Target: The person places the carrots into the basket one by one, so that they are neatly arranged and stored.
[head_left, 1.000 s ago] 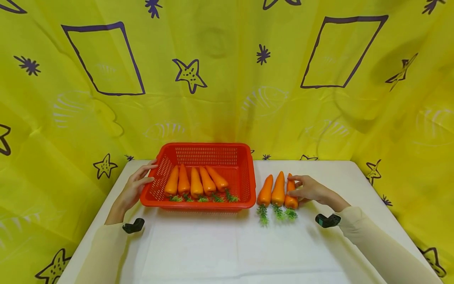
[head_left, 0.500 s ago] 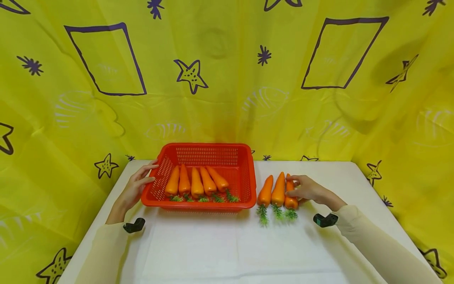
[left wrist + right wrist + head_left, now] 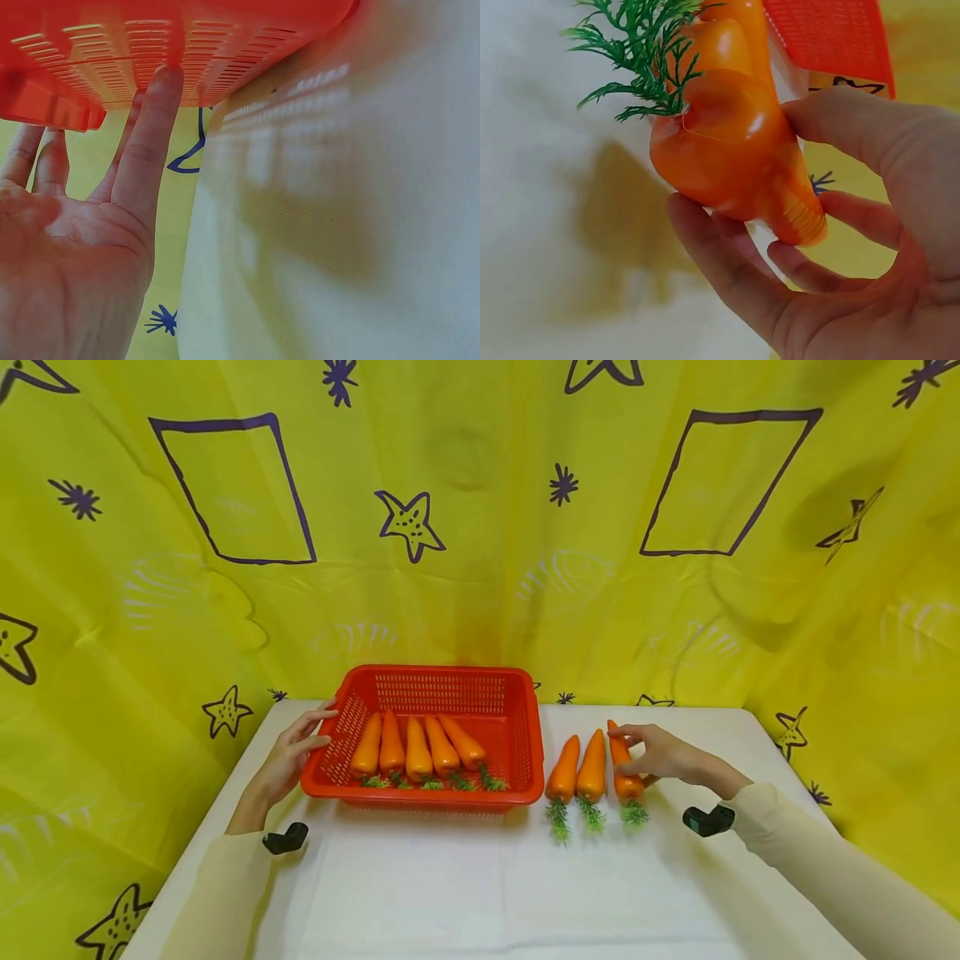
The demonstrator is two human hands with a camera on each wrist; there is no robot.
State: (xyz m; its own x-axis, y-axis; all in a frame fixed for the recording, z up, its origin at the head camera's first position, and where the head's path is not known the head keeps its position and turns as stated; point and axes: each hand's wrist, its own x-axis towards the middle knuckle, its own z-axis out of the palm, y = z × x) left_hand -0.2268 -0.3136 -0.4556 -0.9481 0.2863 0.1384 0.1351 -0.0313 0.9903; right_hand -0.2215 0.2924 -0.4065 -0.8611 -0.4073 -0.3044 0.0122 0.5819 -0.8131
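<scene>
In the head view, the left hand (image 3: pixel 285 758) rests its fairly straight, spread fingers against the left end of the red basket (image 3: pixel 442 794); the rim hides some fingertips. Five carrots (image 3: pixel 418 752) lie inside, their leafy tops partly hidden by the front rim. Right of the basket on the white tabletop (image 3: pixel 435 885), two carrots (image 3: pixel 592 764) lie side by side; just beside them, the right hand (image 3: pixel 660 756) pinches the outermost carrot (image 3: pixel 627 785), covering part of it.

In the left wrist view, one long finger touches the slotted basket wall and others pass out of sight behind the rim; the basket is cut off above.

In the right wrist view, thumb and curled fingers hold the outermost carrot, its body foreshortened. It overlaps the carrots behind, and only a corner of the basket shows. Whether it touches the tabletop, I cannot tell.
</scene>
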